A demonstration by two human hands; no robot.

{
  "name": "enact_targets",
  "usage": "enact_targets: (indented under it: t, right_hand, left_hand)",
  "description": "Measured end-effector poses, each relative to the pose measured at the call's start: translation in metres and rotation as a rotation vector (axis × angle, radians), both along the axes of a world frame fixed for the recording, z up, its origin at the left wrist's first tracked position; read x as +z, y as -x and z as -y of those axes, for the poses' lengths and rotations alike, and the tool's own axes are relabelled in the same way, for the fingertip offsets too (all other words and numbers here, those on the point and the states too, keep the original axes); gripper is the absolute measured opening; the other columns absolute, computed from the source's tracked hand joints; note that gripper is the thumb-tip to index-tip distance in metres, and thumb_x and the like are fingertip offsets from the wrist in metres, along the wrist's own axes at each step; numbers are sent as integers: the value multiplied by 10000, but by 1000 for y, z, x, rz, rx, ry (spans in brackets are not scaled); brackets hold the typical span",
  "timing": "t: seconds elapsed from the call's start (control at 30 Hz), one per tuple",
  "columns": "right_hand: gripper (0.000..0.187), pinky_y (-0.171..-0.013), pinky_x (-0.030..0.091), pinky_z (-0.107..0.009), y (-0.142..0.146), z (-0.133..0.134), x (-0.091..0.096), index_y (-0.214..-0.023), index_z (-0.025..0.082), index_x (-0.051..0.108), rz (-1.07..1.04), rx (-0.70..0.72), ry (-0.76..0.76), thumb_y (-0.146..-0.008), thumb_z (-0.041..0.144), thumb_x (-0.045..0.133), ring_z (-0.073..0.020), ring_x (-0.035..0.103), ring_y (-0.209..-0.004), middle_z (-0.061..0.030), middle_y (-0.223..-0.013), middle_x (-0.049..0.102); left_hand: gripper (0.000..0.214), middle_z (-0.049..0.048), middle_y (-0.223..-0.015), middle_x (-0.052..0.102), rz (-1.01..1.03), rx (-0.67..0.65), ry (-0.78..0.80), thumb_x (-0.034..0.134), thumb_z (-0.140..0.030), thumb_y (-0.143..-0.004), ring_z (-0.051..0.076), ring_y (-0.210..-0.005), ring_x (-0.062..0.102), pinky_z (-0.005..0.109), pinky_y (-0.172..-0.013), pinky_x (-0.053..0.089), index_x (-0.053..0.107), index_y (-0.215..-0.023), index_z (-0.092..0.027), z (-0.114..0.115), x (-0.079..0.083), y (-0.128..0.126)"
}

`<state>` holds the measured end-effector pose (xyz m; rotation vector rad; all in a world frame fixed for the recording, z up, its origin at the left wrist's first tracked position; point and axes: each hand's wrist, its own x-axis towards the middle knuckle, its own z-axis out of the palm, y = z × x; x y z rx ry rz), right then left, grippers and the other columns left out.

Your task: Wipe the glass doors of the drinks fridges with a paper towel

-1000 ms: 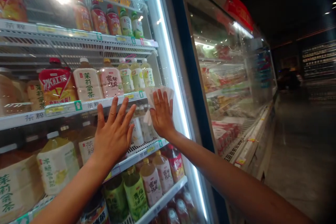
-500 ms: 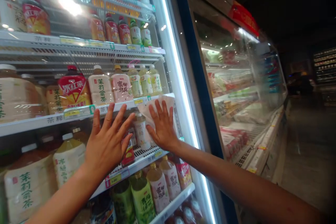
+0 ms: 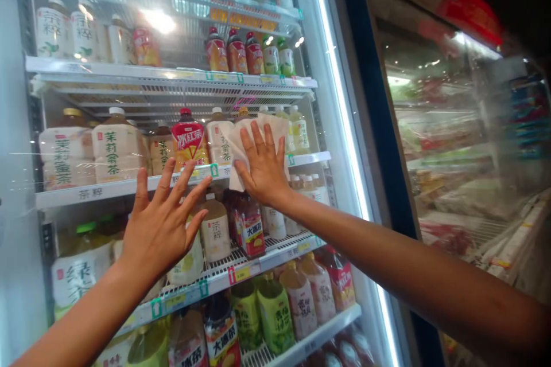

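A thin off-white wiping cloth [image 3: 236, 152] lies flat against the glass door [image 3: 107, 89] of an upright drinks cooler. My right hand [image 3: 263, 166] holds it there under the palm, fingers spread, in front of the second visible row of bottles. My left hand [image 3: 161, 218] has its fingers spread and holds nothing. It is lower and to the left, facing the glass; whether it touches is unclear. Behind the glass, between the hands' fingertips, stand a red-labelled tea bottle [image 3: 189, 136] and a white-labelled bottle [image 3: 220, 136].
Several shelves of bottled tea fill the cooler, including a green-capped bottle [image 3: 81, 261] at lower left. A bright light strip [image 3: 344, 109] runs down the right side beside a dark blue frame [image 3: 379, 103]. Farther right stands a refrigerated display case [image 3: 451, 155], partly blurred.
My right hand and the cloth have moved left and up across the glass. My left hand has shifted left relative to the shelves. The view has turned left, showing more of the cooler.
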<state>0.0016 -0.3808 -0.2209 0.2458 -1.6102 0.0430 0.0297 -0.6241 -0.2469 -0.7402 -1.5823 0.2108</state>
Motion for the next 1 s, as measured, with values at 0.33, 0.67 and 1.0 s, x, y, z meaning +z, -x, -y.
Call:
enact_targets:
  t: [0.33, 0.67, 1.0]
  right_hand:
    - [589, -1248, 17, -691, -7, 116, 14, -1603, 280, 249, 0, 75, -207, -1047, 467, 304, -333, 21, -1596, -30, -1718, 192]
    - [604, -1281, 6, -636, -25, 173, 12, -1596, 278, 279, 80, 77, -420, -1026, 443, 396, -301, 47, -1598, 17, -1716, 194]
    - [633, -1292, 63, -613, -27, 143, 16, -1607, 262, 261, 69, 55, -473, -1015, 387, 445, -290, 73, -1597, 12, -1717, 188]
  left_hand:
    - [757, 46, -1720, 97, 46, 58, -151, 462, -493, -987, 304, -1594, -17, 638, -1270, -33, 53, -1614, -381, 96, -11, -7]
    - [781, 8, -1724, 20, 92, 74, -237, 404, -635, -964, 348, -1590, -21, 631, -1271, -52, 55, -1614, -376, 132, -22, -29]
    - [773, -4, -1724, 35, 79, 79, -185, 371, -644, -966, 332, -1592, -10, 605, -1281, -52, 48, -1615, -373, 102, -10, -34]
